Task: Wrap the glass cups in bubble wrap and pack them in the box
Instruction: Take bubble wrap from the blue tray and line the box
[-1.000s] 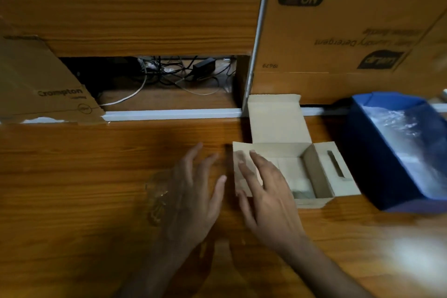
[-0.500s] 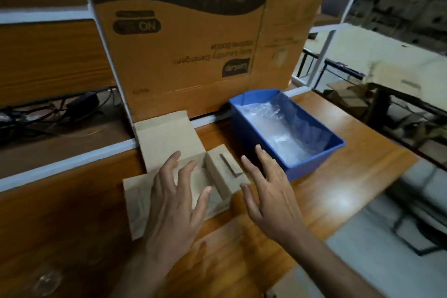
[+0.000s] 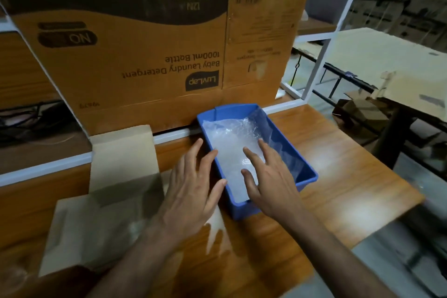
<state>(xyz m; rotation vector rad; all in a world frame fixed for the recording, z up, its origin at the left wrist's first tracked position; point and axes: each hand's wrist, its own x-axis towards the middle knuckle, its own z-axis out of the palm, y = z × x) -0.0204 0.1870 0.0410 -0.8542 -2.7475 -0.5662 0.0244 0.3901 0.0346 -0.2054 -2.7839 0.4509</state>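
Fingers on both hands are spreading wide, palms down, gripping nothing. Farthest left, the small cardboard box (image 3: 106, 203) is lying open on the wooden table (image 3: 326, 201), its lid flap standing up toward the back; motion blur is hiding whatever may be inside it. No glass cup is showing clearly anywhere in this view, so I cannot say where the cups are sitting.

Just right of the box, the left hand (image 3: 191, 189) is hovering over the table at the near-left wall of the blue bin (image 3: 302, 167), fingertips reaching toward its rim. Whether they are touching the plastic is hard to tell. Behind, a large detergent carton (image 3: 135, 55) is standing upside down against the shelf.

Further right, the right hand (image 3: 271, 176) is reaching over the near end of the bin, fingers (image 3: 264, 150) pointing down at the bubble wrap (image 3: 229, 143) that is filling the bin's floor. They are not yet closing on it.

By my reading, the step in hand is fetching a sheet of wrap, so the task is looking early: nothing wrapped is showing. The next move is probably calling for a pinch on one loose edge of the film, lifting a single sheet free and carrying it left to bare table beside the box.
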